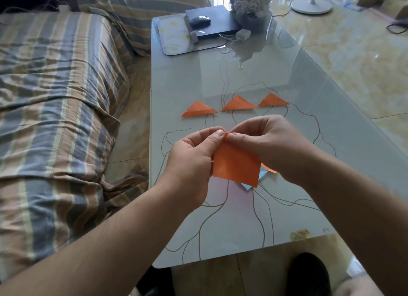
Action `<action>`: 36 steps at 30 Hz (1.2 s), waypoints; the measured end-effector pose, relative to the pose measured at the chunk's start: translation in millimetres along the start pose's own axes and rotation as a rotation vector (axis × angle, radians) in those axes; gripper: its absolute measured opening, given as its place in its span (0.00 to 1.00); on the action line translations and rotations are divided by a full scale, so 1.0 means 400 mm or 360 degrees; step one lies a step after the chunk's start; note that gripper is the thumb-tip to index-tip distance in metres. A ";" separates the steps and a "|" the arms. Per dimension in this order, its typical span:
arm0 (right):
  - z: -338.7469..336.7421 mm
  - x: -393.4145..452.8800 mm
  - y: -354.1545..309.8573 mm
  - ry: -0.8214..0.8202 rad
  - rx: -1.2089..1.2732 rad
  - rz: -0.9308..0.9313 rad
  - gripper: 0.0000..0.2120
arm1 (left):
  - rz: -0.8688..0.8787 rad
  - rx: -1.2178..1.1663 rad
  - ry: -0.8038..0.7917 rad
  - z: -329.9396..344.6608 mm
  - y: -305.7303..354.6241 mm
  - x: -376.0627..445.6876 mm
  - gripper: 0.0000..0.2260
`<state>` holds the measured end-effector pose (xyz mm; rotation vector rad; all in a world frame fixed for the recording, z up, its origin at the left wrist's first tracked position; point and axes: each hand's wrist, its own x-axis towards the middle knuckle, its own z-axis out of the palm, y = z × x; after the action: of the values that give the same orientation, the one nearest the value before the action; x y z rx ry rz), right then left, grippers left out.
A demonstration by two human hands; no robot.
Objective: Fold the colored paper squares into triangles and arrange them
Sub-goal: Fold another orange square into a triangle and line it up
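Orange square: an orange paper square [236,164] hangs above the table [298,79], held by its top corner, with its lower edge free.
Left hand: the left hand [194,161] pinches that top corner between thumb and forefinger; the other fingers are curled behind the paper.
Right hand: the right hand [268,141] pinches the same corner from the other side, so the two thumbs nearly touch.
Paper under the square: just below the held square, a blue paper [262,174] and another orange paper [269,169] lie on the table, mostly hidden.
Folded triangles: beyond the hands, three orange triangles lie in a row on the table: a left triangle [198,109], a middle triangle [239,103] and a right triangle [273,100]. The middle and right ones almost meet at their tips; the left one lies a little apart.
Far end of the table: a dark laptop [217,22] with a mouse [200,20] on it, partly on a mat [172,37].
Left of the table: a striped sofa [57,92].
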<state>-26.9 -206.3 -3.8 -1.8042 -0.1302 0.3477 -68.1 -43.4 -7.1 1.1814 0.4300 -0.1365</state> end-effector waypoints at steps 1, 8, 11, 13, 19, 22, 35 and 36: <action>0.000 -0.001 0.000 -0.0014 -0.0007 -0.0001 0.06 | -0.0008 0.0002 -0.0004 0.000 0.002 -0.001 0.02; 0.003 -0.005 0.001 0.0000 -0.0022 -0.0018 0.06 | -0.0030 0.0013 -0.0032 -0.002 0.001 0.000 0.03; 0.006 -0.006 0.001 -0.0001 -0.0024 -0.0013 0.06 | -0.0028 0.0005 -0.0016 -0.001 0.000 0.000 0.03; 0.007 -0.005 0.000 0.0008 -0.0021 -0.0001 0.06 | -0.0025 0.0009 -0.0004 -0.001 -0.001 0.002 0.02; 0.012 -0.006 -0.004 0.0027 0.0001 0.0010 0.08 | 0.0033 0.0035 0.0038 -0.002 -0.007 0.007 0.02; 0.014 -0.006 -0.004 0.0038 -0.0013 -0.0019 0.08 | 0.0036 0.0046 0.0024 -0.001 -0.007 0.005 0.02; 0.015 -0.005 0.001 0.0110 -0.0068 -0.0097 0.07 | -0.0064 0.0056 -0.0025 0.002 -0.010 -0.006 0.02; 0.016 -0.005 -0.001 0.0113 -0.0054 -0.0090 0.07 | -0.0051 0.0072 -0.0024 0.001 -0.010 -0.006 0.02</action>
<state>-30.8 -200.8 -4.6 -1.8405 -0.1376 0.2424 -71.5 -45.6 -9.3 1.2174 0.4347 -0.1837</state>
